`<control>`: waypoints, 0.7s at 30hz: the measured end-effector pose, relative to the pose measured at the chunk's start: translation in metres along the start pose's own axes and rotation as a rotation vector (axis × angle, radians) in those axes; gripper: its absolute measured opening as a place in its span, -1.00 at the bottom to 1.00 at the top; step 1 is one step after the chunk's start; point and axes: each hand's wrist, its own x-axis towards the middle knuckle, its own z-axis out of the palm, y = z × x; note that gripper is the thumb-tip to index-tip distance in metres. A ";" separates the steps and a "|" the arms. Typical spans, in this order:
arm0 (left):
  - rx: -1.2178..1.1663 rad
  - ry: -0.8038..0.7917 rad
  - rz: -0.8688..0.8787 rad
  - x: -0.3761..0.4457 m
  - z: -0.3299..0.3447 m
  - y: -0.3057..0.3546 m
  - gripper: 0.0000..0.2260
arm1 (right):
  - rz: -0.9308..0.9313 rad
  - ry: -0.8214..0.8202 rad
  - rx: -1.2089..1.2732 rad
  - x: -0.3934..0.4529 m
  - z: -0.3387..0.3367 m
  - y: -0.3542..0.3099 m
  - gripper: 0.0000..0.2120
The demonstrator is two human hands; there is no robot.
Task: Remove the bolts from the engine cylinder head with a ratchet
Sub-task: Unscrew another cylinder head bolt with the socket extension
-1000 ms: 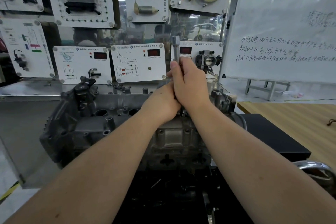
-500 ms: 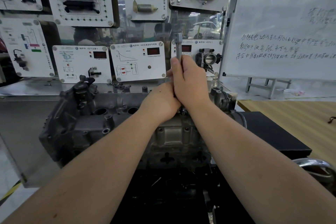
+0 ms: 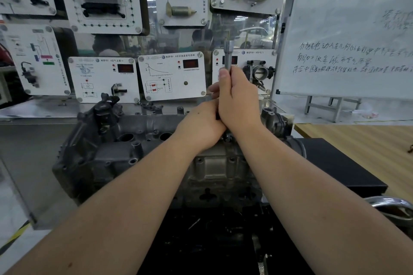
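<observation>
Ratchet (image 3: 228, 56) handle tilted slightly right; both hands grip; whiteboard (image 3: 348, 29) handwriting illegible.

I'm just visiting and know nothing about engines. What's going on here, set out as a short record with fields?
Setting: workshop bench with training panels and a whiteboard behind
Workpiece: engine cylinder head, dark grey metal
Tool: ratchet, its metal shaft rising above the hands
Right hand: grips the ratchet
Left hand: pressed against the right hand, low on the tool
Bolt being worked: hidden under the hands
</observation>
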 end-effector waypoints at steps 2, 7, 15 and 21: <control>-0.016 -0.025 0.019 -0.001 -0.001 0.001 -0.75 | 0.015 -0.008 0.055 0.000 0.000 -0.001 -0.76; -0.123 -0.020 -0.012 -0.001 -0.003 -0.003 -0.80 | -0.002 -0.036 0.110 -0.003 -0.001 -0.004 -0.67; -0.053 -0.011 -0.010 0.000 -0.001 0.000 -0.82 | -0.033 0.002 -0.001 -0.001 -0.002 -0.001 -0.72; -0.087 -0.005 -0.008 -0.002 -0.003 -0.001 -0.81 | -0.032 0.001 0.063 -0.003 -0.002 -0.002 -0.73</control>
